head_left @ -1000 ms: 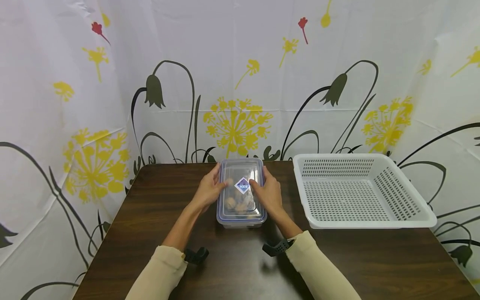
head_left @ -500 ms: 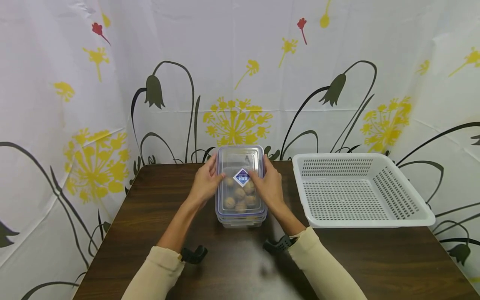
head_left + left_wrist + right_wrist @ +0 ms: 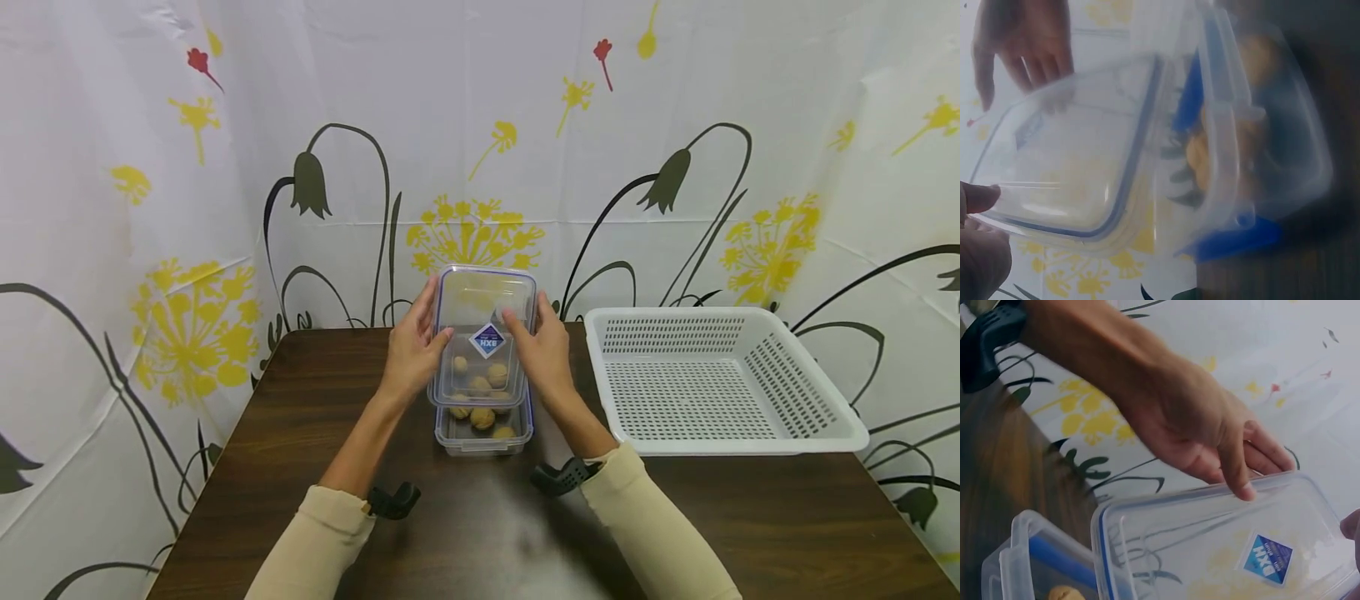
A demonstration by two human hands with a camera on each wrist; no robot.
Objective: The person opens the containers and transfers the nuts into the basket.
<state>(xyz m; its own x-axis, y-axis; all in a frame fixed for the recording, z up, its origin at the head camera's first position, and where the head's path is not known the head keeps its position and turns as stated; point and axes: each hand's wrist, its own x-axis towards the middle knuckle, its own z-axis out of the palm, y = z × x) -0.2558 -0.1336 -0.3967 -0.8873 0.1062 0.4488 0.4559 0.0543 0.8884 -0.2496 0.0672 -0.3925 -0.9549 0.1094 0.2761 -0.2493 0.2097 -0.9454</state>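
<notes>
Across the head view's top, from far left to far right, hangs a pale curtain (image 3: 480, 100) with yellow, red and dark flowers; below it spreads a dark brown table (image 3: 322, 367); at lower left a cream sleeve (image 3: 318, 533) ends near a black wristband (image 3: 393, 502); just left of centre the left hand (image 3: 411, 346) is clamped on the near side of a clear lid (image 3: 483, 292), thumb on top, fingers round the edge; the lid, at the middle of the frame, is tilted and carries 1 diamond label (image 3: 487, 341) (blue and white, its letters upside down); just below centre a clear container (image 3: 480, 447) stands on the table, walnuts (image 3: 482, 418) inside, partly seen through the lid; in the left wrist view a gap separates lid and container, and 2 blue flaps (image 3: 1238, 240) show on the latter; right of centre the right hand (image 3: 547, 346) pinches the lid's opposite edge; at right sits a white basket (image 3: 738, 448).
</notes>
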